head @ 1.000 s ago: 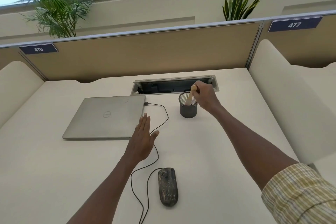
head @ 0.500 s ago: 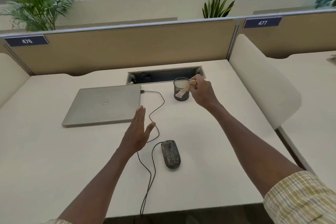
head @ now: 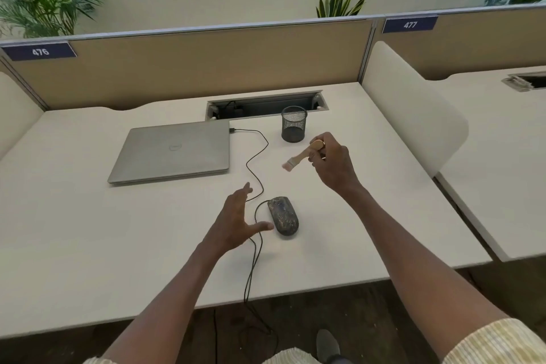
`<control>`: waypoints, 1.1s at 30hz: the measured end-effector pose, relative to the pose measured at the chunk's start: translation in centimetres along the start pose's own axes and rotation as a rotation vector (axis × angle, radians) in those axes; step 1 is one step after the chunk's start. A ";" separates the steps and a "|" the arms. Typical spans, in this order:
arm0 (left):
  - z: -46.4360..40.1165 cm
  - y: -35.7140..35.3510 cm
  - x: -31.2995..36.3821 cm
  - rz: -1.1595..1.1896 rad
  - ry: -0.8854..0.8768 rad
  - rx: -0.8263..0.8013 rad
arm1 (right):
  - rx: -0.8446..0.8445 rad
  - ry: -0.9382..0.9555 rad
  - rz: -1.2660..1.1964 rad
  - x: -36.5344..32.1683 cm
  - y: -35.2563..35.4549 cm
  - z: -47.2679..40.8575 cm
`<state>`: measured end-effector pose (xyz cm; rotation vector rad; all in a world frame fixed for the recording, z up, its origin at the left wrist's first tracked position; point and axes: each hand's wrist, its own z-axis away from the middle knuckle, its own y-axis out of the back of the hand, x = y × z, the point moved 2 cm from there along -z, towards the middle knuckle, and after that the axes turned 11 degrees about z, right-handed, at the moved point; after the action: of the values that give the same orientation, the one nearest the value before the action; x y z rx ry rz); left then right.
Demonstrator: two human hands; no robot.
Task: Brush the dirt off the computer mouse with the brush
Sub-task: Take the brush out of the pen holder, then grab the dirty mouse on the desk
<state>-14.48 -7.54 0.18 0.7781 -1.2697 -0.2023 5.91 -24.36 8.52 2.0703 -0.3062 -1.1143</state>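
Observation:
A dark, dirt-smeared computer mouse lies on the white desk near its front middle, its cable running back to the laptop. My right hand grips a small wooden-handled brush in the air behind and to the right of the mouse, bristles pointing left and down. My left hand hovers just left of the mouse with fingers spread and the thumb reaching toward the mouse; it holds nothing.
A closed silver laptop lies at the back left. A black mesh pen cup stands behind my right hand, in front of the cable slot. The mouse cable loops across the desk and hangs over the front edge. Partitions wall the back and right.
My right hand has lifted the brush out of the mesh cup and brought it toward the mouse. My left hand has drawn back beside the mouse and spread its fingers.

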 end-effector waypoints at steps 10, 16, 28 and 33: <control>0.0 -4.0 -0.2 -0.048 0.074 -0.052 | -0.057 -0.052 -0.007 1.2 1.0 2.1; -1.0 -4.8 0.1 -0.226 0.110 0.019 | -0.088 -0.061 -0.005 2.1 2.0 2.2; -2.5 -5.8 -0.4 -0.197 0.141 -0.077 | -0.133 -0.090 -0.027 3.5 2.5 2.7; -2.7 -6.0 -0.8 -0.149 0.141 -0.071 | -0.137 -0.098 -0.030 3.9 2.5 2.8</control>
<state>-10.66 -10.41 -4.39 0.8117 -1.0673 -0.3062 6.32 -29.53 6.92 1.9092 -0.2401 -1.2228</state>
